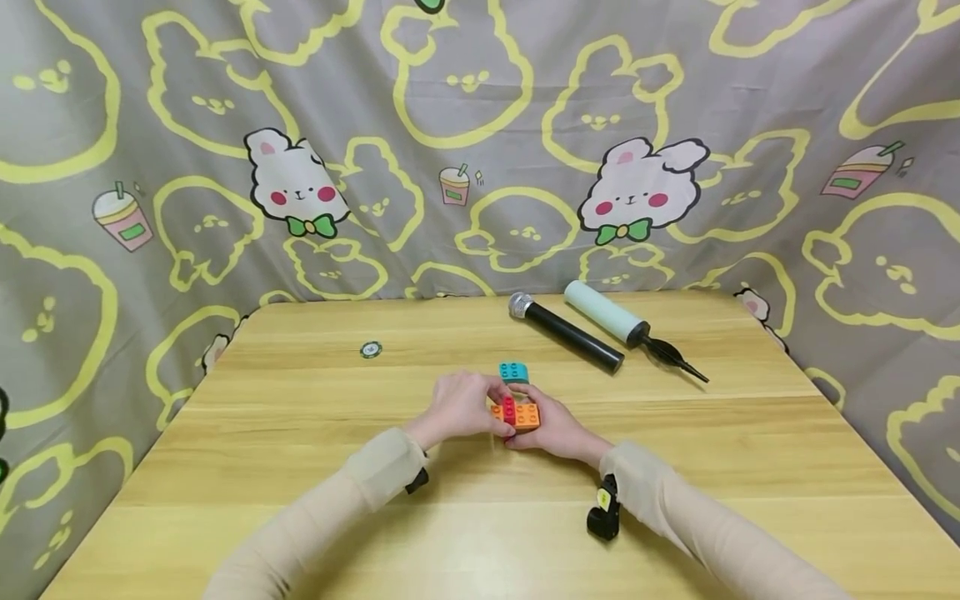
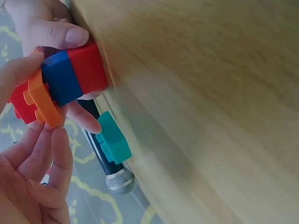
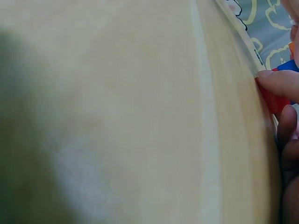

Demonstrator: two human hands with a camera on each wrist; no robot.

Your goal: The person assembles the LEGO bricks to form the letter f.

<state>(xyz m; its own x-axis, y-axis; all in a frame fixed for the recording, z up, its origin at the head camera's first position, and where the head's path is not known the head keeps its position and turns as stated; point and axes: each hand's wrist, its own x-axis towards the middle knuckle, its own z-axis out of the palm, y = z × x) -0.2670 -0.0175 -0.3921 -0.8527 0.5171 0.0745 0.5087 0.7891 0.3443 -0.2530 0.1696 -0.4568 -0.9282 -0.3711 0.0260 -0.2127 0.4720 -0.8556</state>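
Both hands hold one stack of toy building blocks above the table. In the left wrist view, a red block [image 2: 88, 68] sits at the bottom, then a blue block [image 2: 61, 78], an orange block [image 2: 44, 100] and a smaller red block [image 2: 22, 103] on top. My left hand [image 1: 461, 404] pinches the orange block between thumb and fingers. My right hand [image 1: 562, 427] grips the bottom red block, its thumb lying along the side. Just beyond the hands a teal block [image 1: 513, 372] rests studs up; a fingertip of the right hand appears close to it.
A black microphone [image 1: 573, 335] with a silver head lies behind to the right. Beside it is a pale green hand pump [image 1: 606, 312] with a black nozzle. A poker chip [image 1: 371, 349] lies at the back left. A patterned curtain [image 1: 480, 150] hangs behind the wooden table [image 1: 262, 467].
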